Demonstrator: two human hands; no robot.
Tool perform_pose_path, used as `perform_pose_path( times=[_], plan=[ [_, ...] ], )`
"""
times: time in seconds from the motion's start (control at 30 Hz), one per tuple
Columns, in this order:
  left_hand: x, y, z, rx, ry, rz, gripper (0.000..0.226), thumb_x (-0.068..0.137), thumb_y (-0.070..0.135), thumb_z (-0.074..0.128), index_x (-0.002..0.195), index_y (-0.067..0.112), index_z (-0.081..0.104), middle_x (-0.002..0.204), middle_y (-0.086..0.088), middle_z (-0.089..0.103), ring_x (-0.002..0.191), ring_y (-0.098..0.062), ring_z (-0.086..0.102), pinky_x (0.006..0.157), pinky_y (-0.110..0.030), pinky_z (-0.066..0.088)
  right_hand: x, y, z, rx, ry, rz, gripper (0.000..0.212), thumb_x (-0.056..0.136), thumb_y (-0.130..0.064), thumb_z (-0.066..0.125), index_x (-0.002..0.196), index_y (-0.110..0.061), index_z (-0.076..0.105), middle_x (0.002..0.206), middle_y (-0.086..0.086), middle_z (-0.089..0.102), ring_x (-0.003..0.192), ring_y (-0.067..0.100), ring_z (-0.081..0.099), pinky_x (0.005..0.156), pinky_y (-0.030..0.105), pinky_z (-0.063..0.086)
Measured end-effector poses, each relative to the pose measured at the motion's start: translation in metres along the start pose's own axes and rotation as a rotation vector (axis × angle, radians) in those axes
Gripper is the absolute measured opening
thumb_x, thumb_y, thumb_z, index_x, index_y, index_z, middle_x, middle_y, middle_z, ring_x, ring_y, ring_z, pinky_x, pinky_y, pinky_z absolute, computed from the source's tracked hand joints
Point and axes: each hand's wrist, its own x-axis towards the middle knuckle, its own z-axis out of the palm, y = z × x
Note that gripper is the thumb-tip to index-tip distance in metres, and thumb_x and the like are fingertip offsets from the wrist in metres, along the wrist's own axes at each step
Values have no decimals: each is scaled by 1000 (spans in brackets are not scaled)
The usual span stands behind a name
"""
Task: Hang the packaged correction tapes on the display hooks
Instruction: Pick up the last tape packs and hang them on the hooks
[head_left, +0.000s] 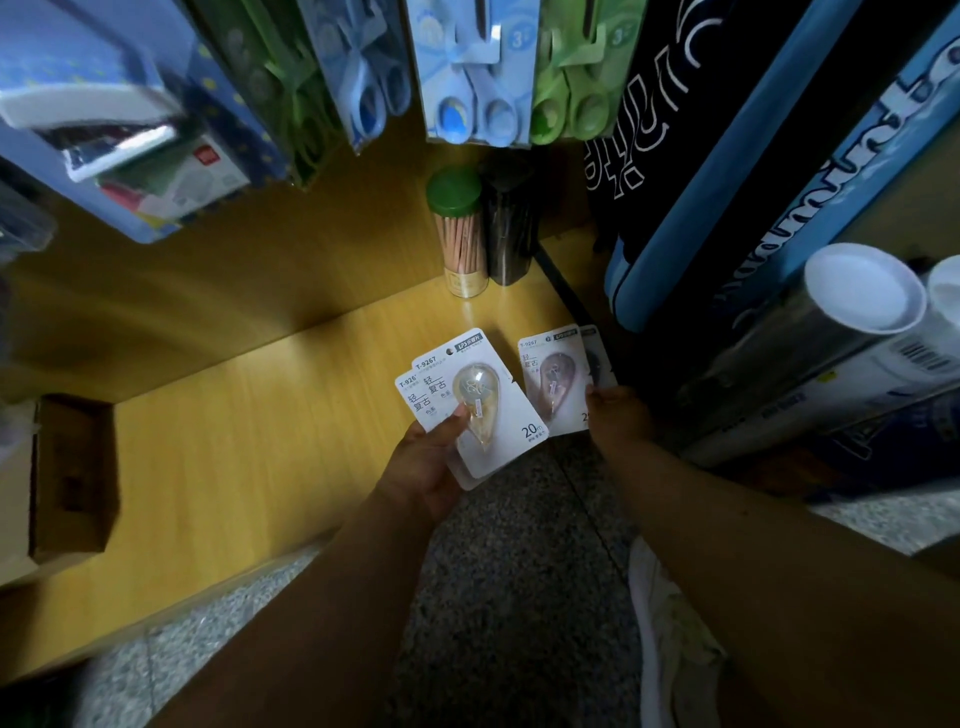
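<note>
Person stands over the low yellow wood-grain shelf (218, 467), both forearms reaching down near its front right corner. Left hand (431, 462) grips a fanned stack of white carded correction-tape packs with a clear amber teardrop blister (478, 405); thumb presses the top card's face, fingers curl underneath, at least two cards visible. Right hand (615, 410) pinches a second small set of white cards, pinkish-brown blister on the front one (553, 384), another card edge peeking behind; these sit at the shelf's right edge, whether resting on it or lifted I cannot tell. No bare hook is visible; the hanging packs of blue child scissors (475, 98) and green child scissors (569, 98) crowd the display overhead. Risks as I judge them: the fanned cards in the left hand are only thumb-held, so freeing one could let the rest slide to the speckled floor (498, 545). Both hands are loaded, leaving none spare to steady a hook. Raising an arm could knock the green-lidded clear pencil canister (460, 234) at the shelf's back right corner, or the white-capped rolled tubes (852, 312) leaning on the right. Dim light may make the hang-holes hard to line up.
</note>
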Motion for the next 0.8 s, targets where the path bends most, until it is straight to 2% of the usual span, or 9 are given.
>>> perform_pose_path(
  times=[0.13, 0.27, 0.43, 0.5, 0.57, 0.6, 0.67, 0.73, 0.8],
  plan=[
    [3, -4, -8, -35, 5, -26, 24, 93, 13, 59, 114, 20, 68, 125, -16, 66, 108, -36, 64, 89, -56, 52, 8, -1, 3, 11, -53, 128, 59, 100, -38, 42, 144, 1, 33, 146, 21, 39, 132, 37, 42, 104, 40, 36],
    [5, -5, -13, -35, 3, -37, 33, 83, 14, 65, 116, 18, 67, 124, -17, 66, 108, -37, 64, 84, -57, 55, 12, -3, 6, 114, -126, 219, 57, 96, -40, 49, 136, 1, 45, 136, 22, 51, 120, 37, 53, 99, 42, 47],
    [10, -5, -25, -12, 90, -50, 49, 75, 16, 70, 124, 17, 65, 125, -17, 67, 112, -39, 64, 84, -56, 56, 9, -12, -1, 113, -123, 100, 44, 100, -33, 43, 124, 2, 55, 125, 19, 58, 113, 37, 57, 97, 41, 47],
    [12, -3, -30, 11, 154, -40, 58, 72, 17, 73, 129, 17, 62, 126, -17, 67, 112, -41, 64, 82, -58, 56, 4, -15, -1, 322, -112, 50, 32, 98, -28, 48, 113, -3, 61, 105, 15, 63, 92, 30, 62, 81, 39, 53],
    [12, -1, -35, 27, 219, -22, 60, 71, 19, 75, 130, 17, 61, 125, -17, 67, 110, -42, 66, 83, -61, 54, -7, -23, 0, 551, -160, 86, 19, 96, -24, 53, 86, -10, 61, 78, 5, 57, 64, 16, 54, 56, 25, 47],
    [13, 0, -37, 28, 242, -11, 60, 72, 19, 75, 130, 17, 61, 125, -17, 67, 109, -41, 66, 84, -62, 54, -13, -27, 0, 614, -197, 111, 22, 96, -23, 55, 78, -10, 58, 74, 4, 53, 60, 15, 50, 50, 22, 43],
    [12, 1, -39, 20, 255, 13, 60, 74, 19, 74, 132, 16, 59, 127, -17, 66, 111, -41, 65, 83, -60, 55, -28, -34, 1, 739, -307, 126, 16, 96, -16, 55, 84, -6, 58, 81, 8, 56, 69, 20, 54, 56, 24, 46],
    [8, 3, -37, -3, 226, 24, 64, 73, 20, 72, 135, 15, 57, 130, -17, 65, 115, -40, 63, 80, -56, 57, -41, -36, 6, 800, -438, 100, 9, 96, -10, 52, 95, -4, 59, 99, 13, 60, 90, 27, 59, 74, 35, 52],
    [5, 5, -32, -38, 174, 28, 59, 77, 19, 69, 135, 14, 56, 129, -17, 65, 117, -40, 62, 78, -54, 59, -49, -33, 11, 809, -541, 73, 12, 97, -8, 51, 87, -7, 58, 99, 14, 62, 91, 28, 61, 79, 40, 53]
  ],
)
